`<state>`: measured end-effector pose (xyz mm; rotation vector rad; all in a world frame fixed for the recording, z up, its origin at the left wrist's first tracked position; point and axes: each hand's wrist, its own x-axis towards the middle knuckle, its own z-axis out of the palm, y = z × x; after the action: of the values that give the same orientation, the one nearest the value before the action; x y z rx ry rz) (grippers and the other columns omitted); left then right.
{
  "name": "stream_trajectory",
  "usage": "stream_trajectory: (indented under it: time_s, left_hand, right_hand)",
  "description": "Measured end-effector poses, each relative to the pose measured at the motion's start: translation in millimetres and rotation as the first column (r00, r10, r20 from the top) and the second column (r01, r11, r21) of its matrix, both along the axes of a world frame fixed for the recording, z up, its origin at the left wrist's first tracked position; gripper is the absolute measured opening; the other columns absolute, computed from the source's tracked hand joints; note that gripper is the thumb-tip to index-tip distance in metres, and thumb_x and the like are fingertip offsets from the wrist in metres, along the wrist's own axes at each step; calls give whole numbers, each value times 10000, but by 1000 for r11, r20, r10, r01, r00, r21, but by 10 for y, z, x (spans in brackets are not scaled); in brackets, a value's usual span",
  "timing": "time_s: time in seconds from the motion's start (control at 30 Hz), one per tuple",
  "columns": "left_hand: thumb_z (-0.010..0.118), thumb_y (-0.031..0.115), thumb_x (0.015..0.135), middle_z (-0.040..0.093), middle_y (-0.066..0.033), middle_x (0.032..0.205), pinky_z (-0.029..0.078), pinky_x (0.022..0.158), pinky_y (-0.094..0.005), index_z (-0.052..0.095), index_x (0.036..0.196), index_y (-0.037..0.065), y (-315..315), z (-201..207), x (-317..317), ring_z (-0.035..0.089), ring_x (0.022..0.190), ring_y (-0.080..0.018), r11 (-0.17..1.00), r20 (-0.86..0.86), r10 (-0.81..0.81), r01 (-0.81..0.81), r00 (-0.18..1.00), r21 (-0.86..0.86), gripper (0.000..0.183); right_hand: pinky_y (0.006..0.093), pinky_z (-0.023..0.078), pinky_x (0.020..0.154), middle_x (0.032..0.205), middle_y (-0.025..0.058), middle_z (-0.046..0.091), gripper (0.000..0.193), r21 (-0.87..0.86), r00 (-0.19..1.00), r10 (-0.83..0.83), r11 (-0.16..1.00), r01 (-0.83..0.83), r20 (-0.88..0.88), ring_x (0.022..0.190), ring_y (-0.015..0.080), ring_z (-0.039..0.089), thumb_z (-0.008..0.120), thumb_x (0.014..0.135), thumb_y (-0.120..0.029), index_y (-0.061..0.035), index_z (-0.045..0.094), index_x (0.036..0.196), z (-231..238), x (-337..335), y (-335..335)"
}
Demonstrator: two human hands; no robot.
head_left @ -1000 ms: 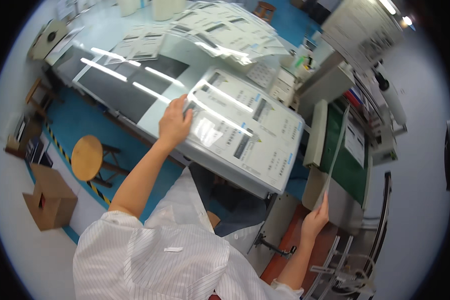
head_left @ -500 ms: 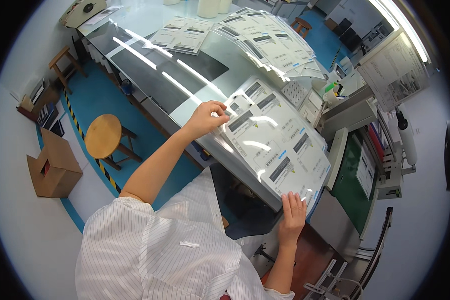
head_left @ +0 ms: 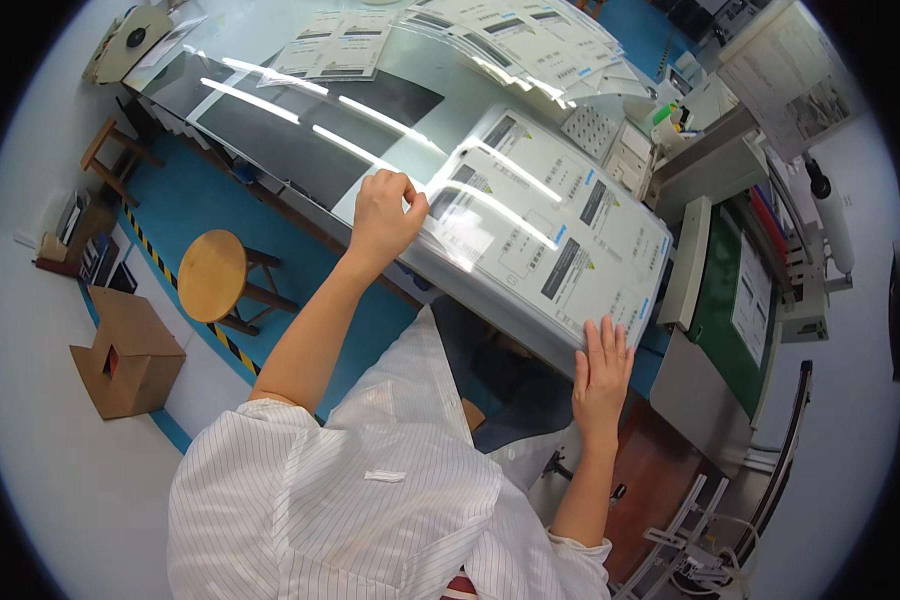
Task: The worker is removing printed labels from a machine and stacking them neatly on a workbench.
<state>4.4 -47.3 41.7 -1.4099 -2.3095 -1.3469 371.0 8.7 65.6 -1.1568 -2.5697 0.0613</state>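
A stack of clear printed plastic sheets (head_left: 530, 220) lies on the glass-topped table in front of me, with dark label blocks and small yellow and blue marks on it. My left hand (head_left: 388, 215) is at the stack's left edge, its thumb and forefinger curled together in a pinch. Glare there hides what the fingers hold, if anything. My right hand (head_left: 602, 378) rests with fingers stretched out on the near right corner of the top sheet.
More printed sheets (head_left: 530, 45) lie fanned at the back, beside a smaller pile (head_left: 335, 45). To the right stands a machine with a green bed (head_left: 725, 320). A wooden stool (head_left: 213, 274) and a cardboard box (head_left: 130, 350) are on the floor at left.
My left hand has moved left, off the sheet's face to its edge. The right hand stays at the near corner. The whole view has shifted a little.
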Motion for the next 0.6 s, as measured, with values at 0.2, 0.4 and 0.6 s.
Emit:
stream_trajectory:
  time_s: [0.2,0.4,0.6]
  left_hand:
    - [627,145,814,550,-149,851,434,766,-424,534,772,18,-24,-63,-57,518,821,-324,998,-58,-17,13,998,-64,163]
    - [630,195,862,572,-137,955,455,806,-369,592,988,0,99,-8,-47,543,871,-258,992,16,-81,82,997,-95,236]
    - [570,221,919,612,-167,1135,428,947,-389,593,1183,-6,375,-81,27,565,1076,-308,996,-63,-51,46,997,-70,349]
  right_hand:
    - [498,252,1127,1451,73,462,387,19,1000,-7,1000,8,-28,1365,307,380,553,956,-197,-184,559,1342,-106,48,86]
    - [474,234,1140,1446,92,467,389,35,999,-26,999,27,-38,1365,294,386,542,964,-222,-149,555,1345,-92,154,146]
    - [452,289,1111,1422,155,474,388,-8,890,-229,969,246,-395,1327,330,423,494,983,-257,-69,549,1318,-248,593,419]
